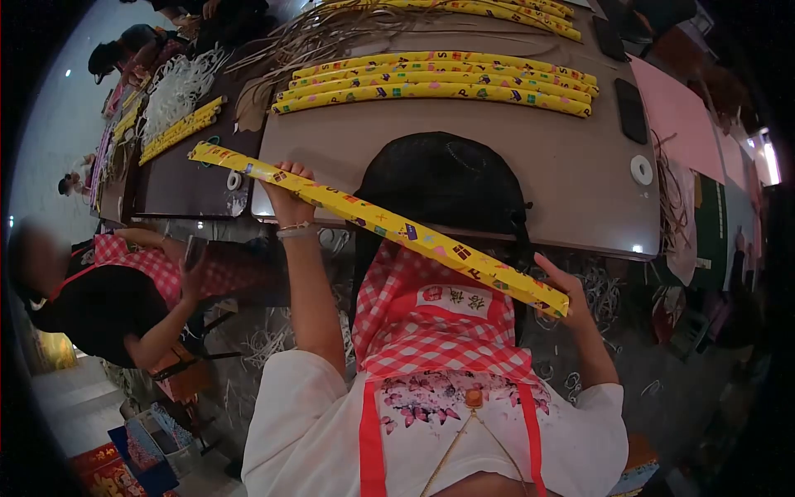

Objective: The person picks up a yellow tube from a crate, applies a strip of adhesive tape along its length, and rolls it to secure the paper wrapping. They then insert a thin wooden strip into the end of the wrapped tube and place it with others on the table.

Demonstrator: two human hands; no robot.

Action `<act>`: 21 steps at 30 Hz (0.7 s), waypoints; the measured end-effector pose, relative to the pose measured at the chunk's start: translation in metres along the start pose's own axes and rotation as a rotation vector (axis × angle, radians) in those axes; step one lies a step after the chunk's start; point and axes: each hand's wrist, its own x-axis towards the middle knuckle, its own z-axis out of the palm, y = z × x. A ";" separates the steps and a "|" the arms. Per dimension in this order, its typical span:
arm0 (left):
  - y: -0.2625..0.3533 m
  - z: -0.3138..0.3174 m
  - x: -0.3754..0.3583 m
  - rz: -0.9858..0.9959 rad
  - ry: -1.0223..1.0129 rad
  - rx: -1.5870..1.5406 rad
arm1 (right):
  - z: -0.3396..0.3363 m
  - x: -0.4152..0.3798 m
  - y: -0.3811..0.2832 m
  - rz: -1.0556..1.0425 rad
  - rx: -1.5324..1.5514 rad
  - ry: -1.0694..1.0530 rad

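Note:
A long yellow roll of printed wrapping paper [389, 224] slants across in front of my chest, its far left end higher than its right end. Fingers of my left hand [290, 196] wrap around it near the upper end. At the lower end, my right hand [573, 300] grips the roll, with the thumb raised along its side. Beneath the middle of the roll is a rounded black fabric item [443, 178] at the table edge. My red checked apron [439, 331] shows below it.
Several matching yellow rolls [439, 91] lie in a row on the brown table [331, 137]. A white tape roll [641, 170] and a dark phone [631, 110] are at its right. Brown paper strips [323, 37] heap behind. A seated co-worker [108, 290] is at left.

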 end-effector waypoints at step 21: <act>0.004 0.003 0.005 0.115 0.172 0.248 | 0.014 0.004 0.008 0.423 0.736 0.030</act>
